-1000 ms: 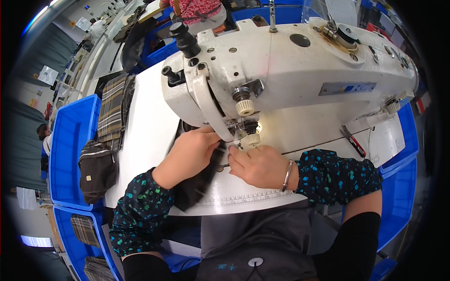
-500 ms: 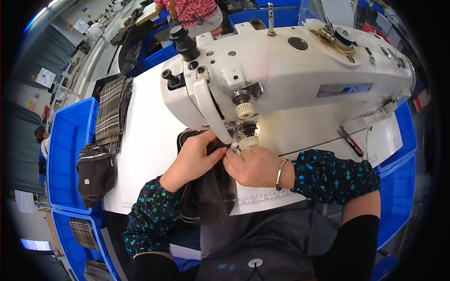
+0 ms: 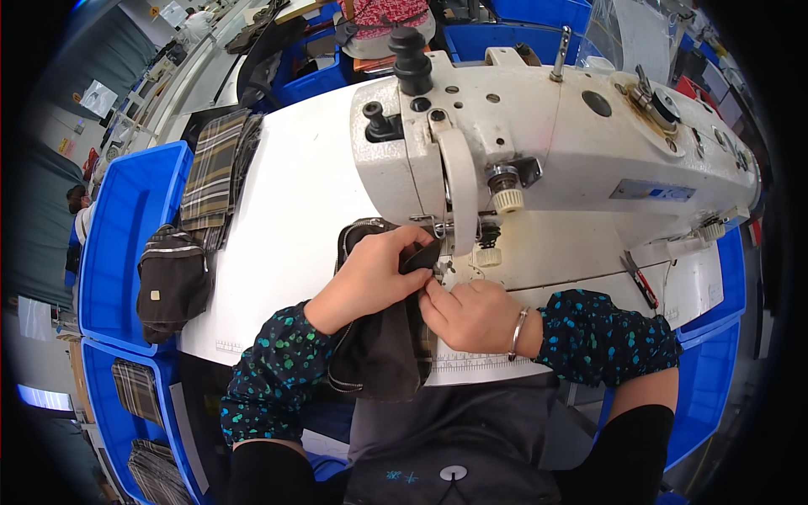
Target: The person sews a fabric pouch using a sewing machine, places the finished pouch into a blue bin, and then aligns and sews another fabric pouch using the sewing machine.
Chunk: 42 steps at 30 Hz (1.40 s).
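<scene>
A dark brown fabric pouch (image 3: 383,358) with a zipper round its edge and some plaid cloth showing lies at the front of the white sewing machine (image 3: 547,151). My left hand (image 3: 366,278) pinches a raised edge of it between thumb and fingers, just left of the needle area. Close beside it, my right hand (image 3: 471,316) has its fingertips closed on the same edge, meeting the left thumb. The presser foot is partly hidden behind the machine head and fabric. Both hands are below the machine's thread lever cover.
A finished-looking dark pouch (image 3: 174,282) and a stack of plaid cloth (image 3: 213,172) lie at the table's left. Blue bins (image 3: 135,244) stand beside them, one holding plaid pieces (image 3: 139,391). Thread snips (image 3: 641,282) with red handles rest at right. Another person (image 3: 387,21) sits beyond.
The view has shifted, so the machine appears farther right. My hands have drawn the pouch edge slightly away from the needle area and lifted it, folding it up between the fingers.
</scene>
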Each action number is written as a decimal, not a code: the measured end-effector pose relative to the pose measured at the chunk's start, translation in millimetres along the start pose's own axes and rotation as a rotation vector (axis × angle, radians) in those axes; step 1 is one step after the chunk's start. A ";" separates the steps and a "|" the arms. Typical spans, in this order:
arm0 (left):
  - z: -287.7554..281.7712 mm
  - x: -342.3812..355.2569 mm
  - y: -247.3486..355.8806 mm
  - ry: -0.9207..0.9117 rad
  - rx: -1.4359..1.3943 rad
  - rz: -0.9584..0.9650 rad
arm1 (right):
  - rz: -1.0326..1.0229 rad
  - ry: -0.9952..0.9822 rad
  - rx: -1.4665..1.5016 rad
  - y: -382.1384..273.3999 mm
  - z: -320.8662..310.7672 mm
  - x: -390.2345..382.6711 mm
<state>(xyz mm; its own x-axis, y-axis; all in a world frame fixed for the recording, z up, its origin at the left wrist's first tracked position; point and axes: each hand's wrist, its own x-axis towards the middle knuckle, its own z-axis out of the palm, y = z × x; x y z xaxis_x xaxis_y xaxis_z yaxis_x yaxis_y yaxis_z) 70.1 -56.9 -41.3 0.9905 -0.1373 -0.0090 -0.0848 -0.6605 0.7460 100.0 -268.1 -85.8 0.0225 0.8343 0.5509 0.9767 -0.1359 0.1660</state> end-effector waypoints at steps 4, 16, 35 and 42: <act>0.1 -2.6 4.5 0.072 0.118 0.064 | -0.040 0.022 0.011 -2.9 1.7 1.6; 17.0 -22.5 31.2 0.052 0.607 0.204 | -0.010 -0.097 -0.064 -19.5 -17.0 -2.6; 9.9 -5.5 29.1 0.079 0.411 0.139 | 0.108 -0.120 -0.098 -10.1 -9.2 -2.9; 10.8 -22.9 32.8 0.118 0.531 0.179 | 0.116 -0.129 0.122 -20.8 -16.7 -7.8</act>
<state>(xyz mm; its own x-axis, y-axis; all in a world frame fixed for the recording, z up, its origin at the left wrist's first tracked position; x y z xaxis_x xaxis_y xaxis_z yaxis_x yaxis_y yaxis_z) 43.4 -83.4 -23.8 0.9586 -0.2177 0.1837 -0.2647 -0.9191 0.2920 76.0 -280.8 -79.9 0.1558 0.8792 0.4502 0.9844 -0.1761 0.0031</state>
